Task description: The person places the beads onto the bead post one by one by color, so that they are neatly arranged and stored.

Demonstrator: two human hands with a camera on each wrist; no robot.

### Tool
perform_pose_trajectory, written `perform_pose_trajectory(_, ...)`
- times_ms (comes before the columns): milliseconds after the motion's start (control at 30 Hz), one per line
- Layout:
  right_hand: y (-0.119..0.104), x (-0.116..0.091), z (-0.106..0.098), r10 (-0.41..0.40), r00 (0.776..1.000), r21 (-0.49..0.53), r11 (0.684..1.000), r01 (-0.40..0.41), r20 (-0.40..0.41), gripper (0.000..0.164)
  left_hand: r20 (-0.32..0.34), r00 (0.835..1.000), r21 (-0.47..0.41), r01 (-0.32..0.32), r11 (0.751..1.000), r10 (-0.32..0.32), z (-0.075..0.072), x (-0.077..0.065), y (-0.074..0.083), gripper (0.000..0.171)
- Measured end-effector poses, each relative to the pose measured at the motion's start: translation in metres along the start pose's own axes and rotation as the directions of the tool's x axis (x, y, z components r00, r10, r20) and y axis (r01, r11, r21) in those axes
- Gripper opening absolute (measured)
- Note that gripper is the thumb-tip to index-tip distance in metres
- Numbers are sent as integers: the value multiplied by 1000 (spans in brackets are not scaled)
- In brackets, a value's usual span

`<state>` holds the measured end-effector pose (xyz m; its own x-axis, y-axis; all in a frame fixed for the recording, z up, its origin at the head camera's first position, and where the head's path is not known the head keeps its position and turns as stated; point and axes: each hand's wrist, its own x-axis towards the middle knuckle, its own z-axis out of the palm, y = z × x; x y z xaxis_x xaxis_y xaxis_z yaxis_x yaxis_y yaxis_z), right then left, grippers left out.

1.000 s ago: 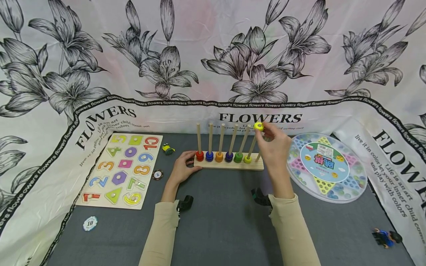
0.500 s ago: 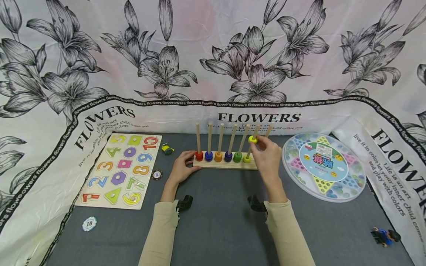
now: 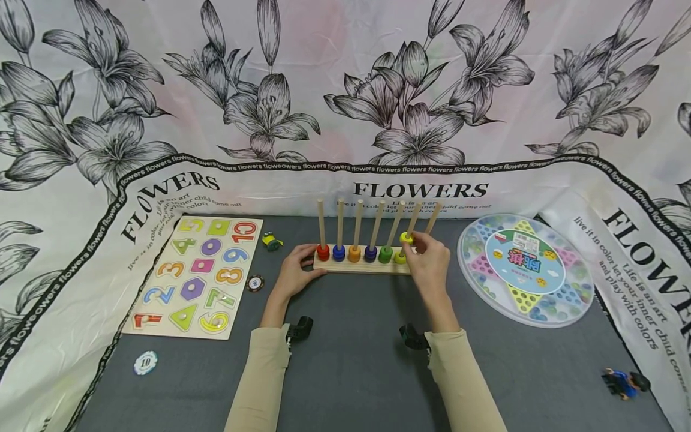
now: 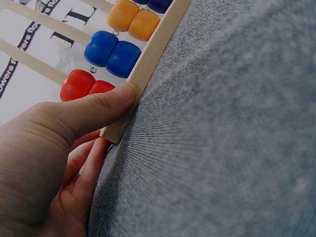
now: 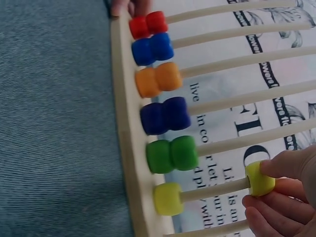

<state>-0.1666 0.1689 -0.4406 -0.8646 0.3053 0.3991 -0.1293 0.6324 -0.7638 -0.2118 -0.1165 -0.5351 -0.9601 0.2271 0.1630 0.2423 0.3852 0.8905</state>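
Observation:
A wooden peg rack (image 3: pixel 360 268) stands in the middle of the table, with a row of upright pegs. My left hand (image 3: pixel 296 273) grips its left end, the thumb on the front edge in the left wrist view. My right hand (image 3: pixel 430 261) pinches a yellow bead (image 5: pixel 260 178) that is threaded partway down a peg. Lower on the same peg, one yellow bead (image 5: pixel 168 199) sits at the base. Pairs of red beads (image 5: pixel 148 24), blue beads (image 5: pixel 152 49), orange beads (image 5: pixel 158 79), dark blue beads (image 5: pixel 165 115) and green beads (image 5: pixel 172 154) fill other pegs. The rightmost peg (image 3: pixel 433 218) shows no bead at its upper part.
To the left lies a number-and-shape puzzle board (image 3: pixel 180 276), with a small yellow-green toy (image 3: pixel 272 242) and a dark chip (image 3: pixel 255 283) beside it. A white chip (image 3: pixel 145 363) is nearer the front. On the right are a round game board (image 3: pixel 526 270) and a toy figure (image 3: pixel 626 384).
My right hand has brought the yellow bead from above the peg onto it and slid it partway down. The left hand stays on the rack's end.

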Motion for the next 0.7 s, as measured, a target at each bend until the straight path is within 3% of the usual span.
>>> perform_pose_trajectory(467,19,-9,12,82,995,-59,995,-79,50,25,1,1000,-1,7,1000,-7,-1,0,5,66)
perform_pose_trajectory(700,27,-13,15,72,996,-54,996,-69,55,23,4,1000,-6,9,1000,-9,-1,0,2,66)
